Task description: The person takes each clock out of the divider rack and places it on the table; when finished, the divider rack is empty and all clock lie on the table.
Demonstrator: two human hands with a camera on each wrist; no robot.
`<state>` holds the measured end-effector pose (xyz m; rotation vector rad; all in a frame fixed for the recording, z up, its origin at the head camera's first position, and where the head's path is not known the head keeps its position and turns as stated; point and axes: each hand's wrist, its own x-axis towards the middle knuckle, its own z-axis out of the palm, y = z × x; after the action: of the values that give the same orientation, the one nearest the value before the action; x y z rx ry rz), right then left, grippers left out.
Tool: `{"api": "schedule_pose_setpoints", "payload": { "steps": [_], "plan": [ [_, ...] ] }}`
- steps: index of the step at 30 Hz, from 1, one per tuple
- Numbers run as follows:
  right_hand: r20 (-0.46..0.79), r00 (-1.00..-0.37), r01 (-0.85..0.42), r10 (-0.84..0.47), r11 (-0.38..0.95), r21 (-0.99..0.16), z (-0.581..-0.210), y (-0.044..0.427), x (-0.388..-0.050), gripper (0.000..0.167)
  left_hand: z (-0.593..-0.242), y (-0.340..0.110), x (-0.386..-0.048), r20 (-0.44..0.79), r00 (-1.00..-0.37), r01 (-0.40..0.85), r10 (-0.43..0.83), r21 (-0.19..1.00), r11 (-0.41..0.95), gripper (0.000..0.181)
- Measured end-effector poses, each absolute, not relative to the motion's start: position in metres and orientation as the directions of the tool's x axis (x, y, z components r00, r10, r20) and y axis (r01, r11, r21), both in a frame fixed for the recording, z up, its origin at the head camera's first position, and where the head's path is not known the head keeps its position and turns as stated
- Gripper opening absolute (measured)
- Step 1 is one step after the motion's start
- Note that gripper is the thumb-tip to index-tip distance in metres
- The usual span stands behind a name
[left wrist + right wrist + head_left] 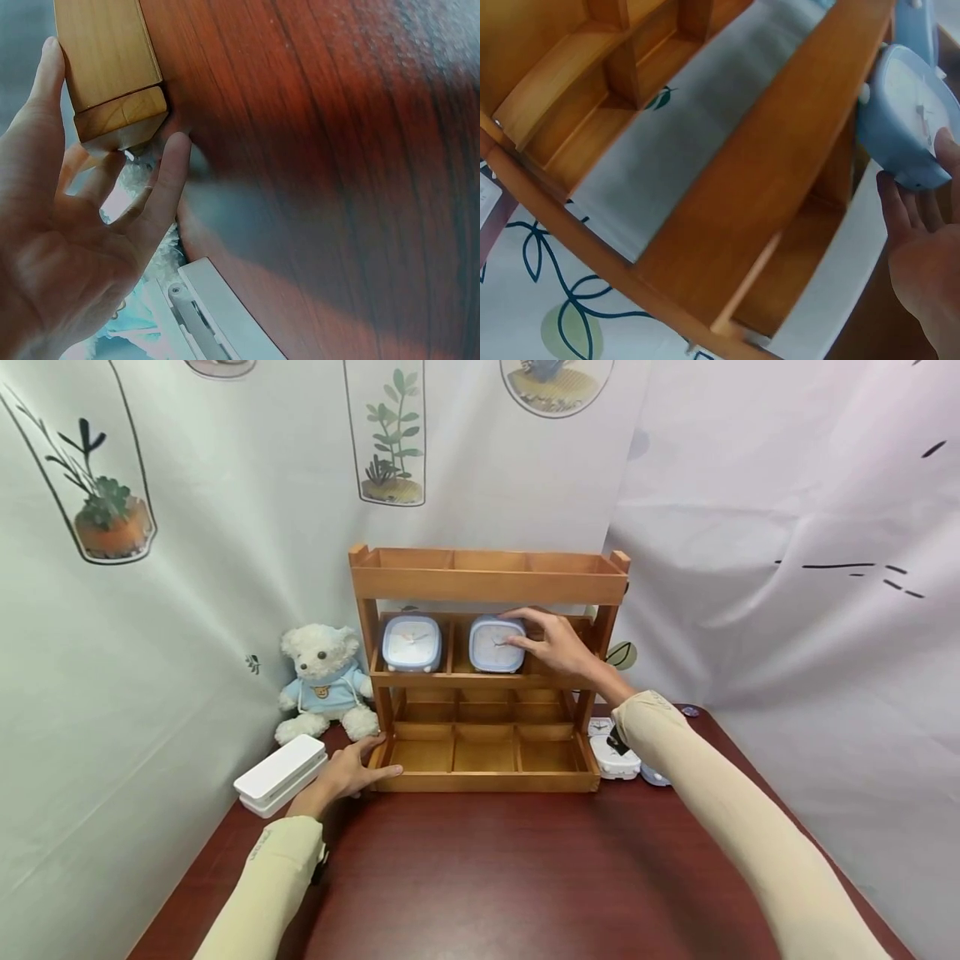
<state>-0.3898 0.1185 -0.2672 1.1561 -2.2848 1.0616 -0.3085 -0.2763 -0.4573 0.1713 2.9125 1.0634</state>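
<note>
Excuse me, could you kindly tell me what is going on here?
A person's right-hand grip holds a blue-rimmed clock at the middle of a wooden rack's second tier from the top; I cannot tell whether it is fully resting there. A second clock stands at the left end of that tier. The left-hand grip touches the rack's lower left front corner.
</note>
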Motion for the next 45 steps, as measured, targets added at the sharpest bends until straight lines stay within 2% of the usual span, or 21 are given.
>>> {"api": "schedule_pose_setpoints", "payload": {
  "steps": [6,17,30,38,45],
  "plan": [
    [0.597,-0.578,-0.815,-0.556,0.362,-0.452,-0.258,0.13,-0.378,0.038,-0.458,-0.278,-0.309,0.004,-0.993,0.095,0.122,0.65,0.754,0.096],
    [0.607,-0.511,-0.859,-0.609,0.357,-0.366,-0.257,0.157,-0.353,0.037,-0.458,-0.277,-0.309,-0.004,-0.992,0.091,0.124,0.659,0.746,0.096],
    [0.532,-0.593,-0.805,-0.605,0.426,-0.414,-0.271,0.209,-0.333,0.036,-0.459,-0.278,-0.311,-0.019,-0.991,0.085,0.131,0.667,0.74,0.095],
    [0.458,-0.71,-0.704,-0.535,0.512,-0.492,-0.283,0.242,-0.322,0.035,-0.456,-0.277,-0.311,-0.03,-0.991,0.077,0.128,0.659,0.749,0.097],
    [0.433,-0.712,-0.701,-0.553,0.513,-0.496,-0.298,0.27,-0.31,0.037,-0.454,-0.274,-0.307,-0.037,-0.991,0.073,0.128,0.651,0.756,0.094]
  ]
}}
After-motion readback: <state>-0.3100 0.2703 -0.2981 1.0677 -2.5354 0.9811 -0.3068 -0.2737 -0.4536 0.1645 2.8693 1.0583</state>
